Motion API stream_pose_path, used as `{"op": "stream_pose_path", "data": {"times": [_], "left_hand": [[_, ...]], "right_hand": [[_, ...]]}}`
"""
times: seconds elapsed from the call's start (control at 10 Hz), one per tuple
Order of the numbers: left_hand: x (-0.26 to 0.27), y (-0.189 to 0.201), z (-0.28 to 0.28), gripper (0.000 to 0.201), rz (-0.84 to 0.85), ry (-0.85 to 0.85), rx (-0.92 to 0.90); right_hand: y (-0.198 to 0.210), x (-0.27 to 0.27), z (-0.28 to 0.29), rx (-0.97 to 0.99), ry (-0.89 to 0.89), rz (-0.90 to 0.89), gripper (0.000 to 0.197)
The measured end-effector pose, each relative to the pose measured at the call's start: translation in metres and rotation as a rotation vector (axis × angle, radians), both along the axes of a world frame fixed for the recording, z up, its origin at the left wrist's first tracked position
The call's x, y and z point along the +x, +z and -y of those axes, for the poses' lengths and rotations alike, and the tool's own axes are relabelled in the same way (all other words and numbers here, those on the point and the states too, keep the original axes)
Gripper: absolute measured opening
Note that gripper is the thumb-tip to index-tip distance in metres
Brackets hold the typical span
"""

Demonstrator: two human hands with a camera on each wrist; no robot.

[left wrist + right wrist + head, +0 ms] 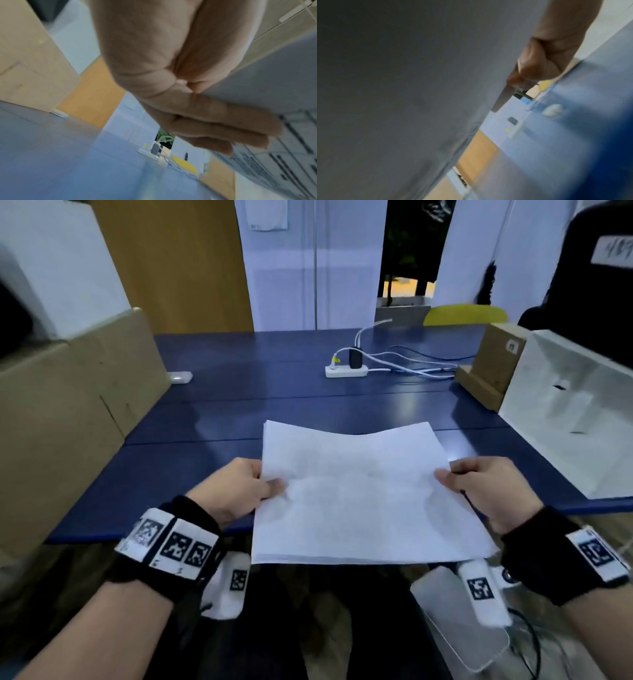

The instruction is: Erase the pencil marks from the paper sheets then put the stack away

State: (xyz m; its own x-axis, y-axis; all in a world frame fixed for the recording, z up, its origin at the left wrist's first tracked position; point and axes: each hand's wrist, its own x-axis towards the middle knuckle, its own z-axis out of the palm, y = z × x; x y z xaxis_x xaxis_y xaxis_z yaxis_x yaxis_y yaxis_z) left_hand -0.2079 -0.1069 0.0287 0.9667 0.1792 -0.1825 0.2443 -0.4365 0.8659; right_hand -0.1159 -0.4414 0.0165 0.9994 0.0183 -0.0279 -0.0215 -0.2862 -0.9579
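Observation:
A stack of white paper sheets (359, 494) is held up over the near edge of the blue table (239, 412), its near end past the table's rim. My left hand (239, 491) grips the stack's left edge, thumb on top and fingers underneath. My right hand (486, 484) grips the right edge the same way. In the left wrist view the left hand (197, 108) has its fingers flat under the printed underside of the stack (283, 155). The right wrist view is blurred; the grey sheet (402, 94) fills it and the right hand (539, 63) pinches its edge. No eraser shows.
A large cardboard box (68, 419) stands at the left. A white box (575, 412) and a small cardboard box (493, 364) stand at the right. A power strip (346, 369) with cables lies mid-table at the back, a small white object (180, 377) at the far left.

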Motion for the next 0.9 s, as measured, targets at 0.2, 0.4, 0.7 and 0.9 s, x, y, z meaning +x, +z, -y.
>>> {"op": "stream_pose_path", "data": {"times": [0.2,0.4,0.7,0.9], "left_hand": [[0.088,0.01,-0.048,0.013,0.048,0.222,0.237],[0.173,-0.027,-0.084,0.019,-0.01,0.44,0.292],[0.216,-0.063,-0.093,0.03,-0.238,0.343,0.567],[0.206,-0.046,-0.109,0.06,-0.213,0.296,0.526]], "right_hand": [[0.004,0.114,-0.083,-0.094,0.055,-0.073,0.018],[-0.019,0.191,-0.132,-0.246,0.009,-0.143,0.03],[-0.028,0.21,-0.149,-0.626,-0.025,-0.201,0.02],[-0.018,0.196,-0.125,-0.543,0.118,-0.119,0.034]]}}
